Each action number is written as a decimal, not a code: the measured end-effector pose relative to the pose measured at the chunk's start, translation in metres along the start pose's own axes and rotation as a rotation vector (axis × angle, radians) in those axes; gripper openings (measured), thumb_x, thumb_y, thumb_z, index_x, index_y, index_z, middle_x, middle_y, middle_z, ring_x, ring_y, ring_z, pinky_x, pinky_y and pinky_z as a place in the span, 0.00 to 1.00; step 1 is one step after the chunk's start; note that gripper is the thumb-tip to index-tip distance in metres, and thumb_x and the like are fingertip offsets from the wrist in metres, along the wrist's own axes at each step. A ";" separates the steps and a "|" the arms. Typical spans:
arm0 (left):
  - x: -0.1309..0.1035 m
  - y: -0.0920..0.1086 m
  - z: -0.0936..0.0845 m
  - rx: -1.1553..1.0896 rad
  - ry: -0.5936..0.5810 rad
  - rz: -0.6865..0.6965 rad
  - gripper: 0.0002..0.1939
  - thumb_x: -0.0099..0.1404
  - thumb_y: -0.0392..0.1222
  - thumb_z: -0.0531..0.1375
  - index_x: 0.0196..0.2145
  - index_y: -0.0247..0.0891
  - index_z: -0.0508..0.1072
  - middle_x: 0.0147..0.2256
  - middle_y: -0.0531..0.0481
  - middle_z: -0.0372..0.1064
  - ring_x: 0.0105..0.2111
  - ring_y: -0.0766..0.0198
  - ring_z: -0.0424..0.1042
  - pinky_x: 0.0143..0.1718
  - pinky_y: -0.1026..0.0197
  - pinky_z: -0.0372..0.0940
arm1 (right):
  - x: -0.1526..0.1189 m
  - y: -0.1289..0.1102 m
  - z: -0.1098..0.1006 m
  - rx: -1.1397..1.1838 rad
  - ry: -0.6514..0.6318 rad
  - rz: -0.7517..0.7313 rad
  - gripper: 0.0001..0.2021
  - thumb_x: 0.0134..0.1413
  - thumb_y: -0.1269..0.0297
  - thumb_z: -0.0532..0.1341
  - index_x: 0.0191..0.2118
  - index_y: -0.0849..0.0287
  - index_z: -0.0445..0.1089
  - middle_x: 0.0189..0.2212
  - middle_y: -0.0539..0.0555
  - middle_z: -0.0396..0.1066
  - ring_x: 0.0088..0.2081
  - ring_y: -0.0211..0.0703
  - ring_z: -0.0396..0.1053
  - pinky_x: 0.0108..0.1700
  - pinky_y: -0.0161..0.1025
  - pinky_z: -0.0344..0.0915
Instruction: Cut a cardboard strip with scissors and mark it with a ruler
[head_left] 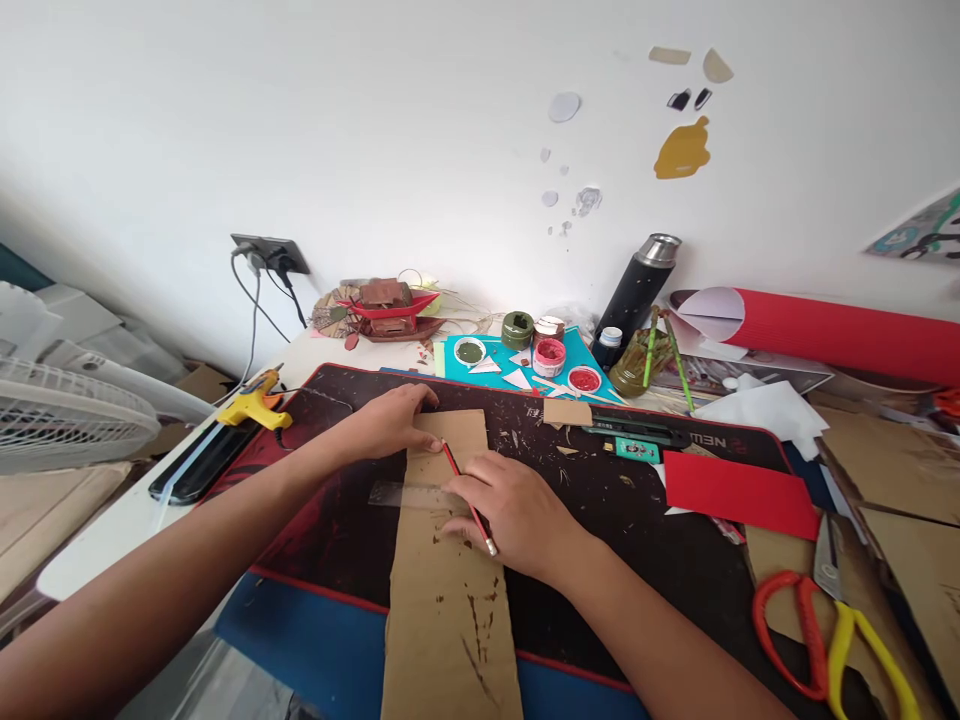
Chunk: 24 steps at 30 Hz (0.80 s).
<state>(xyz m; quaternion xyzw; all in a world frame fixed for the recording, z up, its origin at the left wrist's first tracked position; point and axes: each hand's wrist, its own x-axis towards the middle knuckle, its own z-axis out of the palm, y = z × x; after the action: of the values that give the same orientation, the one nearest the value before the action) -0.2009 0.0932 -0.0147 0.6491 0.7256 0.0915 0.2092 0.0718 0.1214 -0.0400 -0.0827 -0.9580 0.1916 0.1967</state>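
A long strip of brown cardboard (450, 620) with dark stains lies on the black mat (585, 600) and runs off the bottom of the view. My left hand (397, 422) rests at its upper left edge, fingers apart, thumb on the cardboard. In my right hand (517, 505) is a red pencil (452, 458), its pointed end up toward my left thumb and its eraser end toward me. A clear ruler (386, 494) lies across the strip, partly under my right hand.
Red-and-yellow scissors (827, 580), red paper (739, 492) and a cutter (637, 430) lie to the right. Paint pots (550, 357), a flask (637, 290) and model boats (390, 310) stand behind. A yellow glue gun (255, 405) and a fan (67, 410) are left.
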 end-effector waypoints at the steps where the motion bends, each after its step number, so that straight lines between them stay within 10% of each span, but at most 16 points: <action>1: 0.000 0.000 -0.001 -0.003 -0.004 -0.003 0.33 0.56 0.61 0.71 0.54 0.40 0.75 0.52 0.41 0.77 0.51 0.43 0.77 0.50 0.50 0.70 | 0.000 0.000 0.000 -0.010 -0.009 -0.004 0.12 0.68 0.57 0.72 0.48 0.60 0.78 0.40 0.58 0.77 0.43 0.53 0.74 0.45 0.45 0.72; 10: 0.004 -0.003 -0.003 0.023 -0.026 0.010 0.23 0.61 0.56 0.73 0.47 0.40 0.77 0.48 0.43 0.77 0.49 0.47 0.76 0.51 0.50 0.72 | 0.001 0.001 -0.003 -0.048 -0.021 0.049 0.05 0.70 0.67 0.70 0.48 0.59 0.79 0.41 0.58 0.77 0.44 0.53 0.72 0.47 0.46 0.70; 24: 0.013 -0.018 0.001 -0.003 -0.094 -0.003 0.21 0.77 0.51 0.66 0.61 0.38 0.74 0.59 0.41 0.74 0.54 0.50 0.78 0.54 0.43 0.77 | 0.001 0.001 -0.005 -0.011 -0.055 0.082 0.09 0.67 0.67 0.72 0.50 0.61 0.79 0.42 0.58 0.76 0.43 0.53 0.72 0.44 0.45 0.70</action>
<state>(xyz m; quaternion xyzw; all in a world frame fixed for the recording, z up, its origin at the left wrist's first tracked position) -0.2178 0.1036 -0.0256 0.6511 0.7160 0.0618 0.2440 0.0730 0.1244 -0.0361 -0.1179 -0.9599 0.1964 0.1617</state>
